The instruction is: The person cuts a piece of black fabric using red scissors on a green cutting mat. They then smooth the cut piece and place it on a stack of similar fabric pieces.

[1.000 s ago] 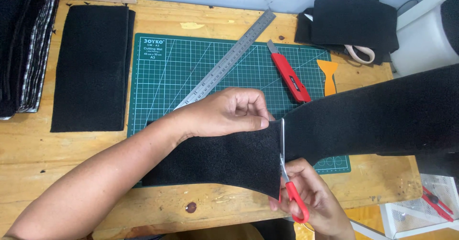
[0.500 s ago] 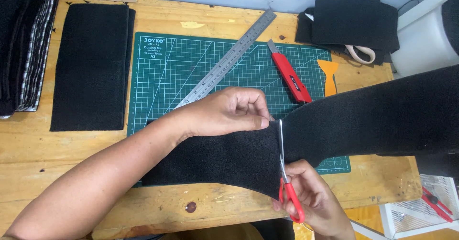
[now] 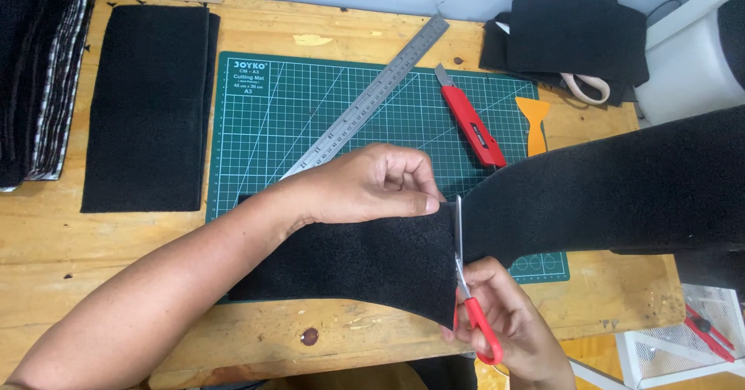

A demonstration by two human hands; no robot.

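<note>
The left hand (image 3: pixel 372 184) pinches the upper edge of a long strip of black felt-like fabric (image 3: pixel 365 254), thumb and fingertips pressed together right beside the cut line. The right hand (image 3: pixel 512 328) is closed through the loops of red-handled scissors (image 3: pixel 469 297), whose blades stand upright in the cloth, reaching nearly to the strip's upper edge. The strip lies across the near edge of the wooden surface (image 3: pixel 46 235), its left part over the lower portion of a green cutting mat (image 3: pixel 310 103) and its right part running off toward the surface's right edge.

On the mat a steel ruler (image 3: pixel 365 99) lies diagonally, pointing toward the far edge, and a red utility knife (image 3: pixel 469 122) lies angled just right of it. An orange scraper (image 3: pixel 532 122) sits at the mat's right edge. A folded black cloth piece (image 3: pixel 147 103) lies left of the mat, and a stack of dark fabric (image 3: pixel 35 72) fills the far left corner. Near the far right corner is a heap of black fabric pieces (image 3: pixel 574 37), with what may be a beige scissor handle (image 3: pixel 588 87) poking out beneath it.
</note>
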